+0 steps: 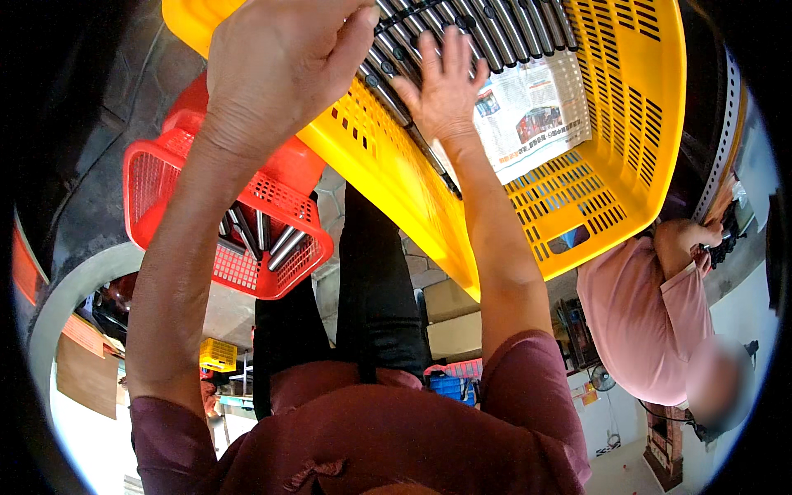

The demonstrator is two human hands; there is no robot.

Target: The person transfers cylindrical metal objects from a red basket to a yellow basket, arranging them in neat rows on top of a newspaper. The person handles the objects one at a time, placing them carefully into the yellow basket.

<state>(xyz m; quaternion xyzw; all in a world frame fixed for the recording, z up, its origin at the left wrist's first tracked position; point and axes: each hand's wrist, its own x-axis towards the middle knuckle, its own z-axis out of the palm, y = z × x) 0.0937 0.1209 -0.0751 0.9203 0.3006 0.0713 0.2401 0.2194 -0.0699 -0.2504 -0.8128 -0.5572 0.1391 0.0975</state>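
A large yellow plastic basket (634, 95) holds rows of shiny metal rods with black ends (503, 29), lying side by side over a sheet of newspaper (532, 103). My right hand (445, 95) reaches into it, fingers spread over the rods; whether they press on them I cannot tell. One longer dark rod (433, 157) slants along the near wall beside my right wrist. Over the basket's left part, at the top edge of the view, my left hand (276, 70) is closed with its fingers curled under. What it holds, if anything, is hidden.
A red plastic basket (272, 198) with several metal rods (262, 231) stands to the left, below my left forearm. On the right another person in a pink shirt (639, 322) is at work. Cardboard boxes (454, 318) and a small yellow crate (218, 355) show farther off.
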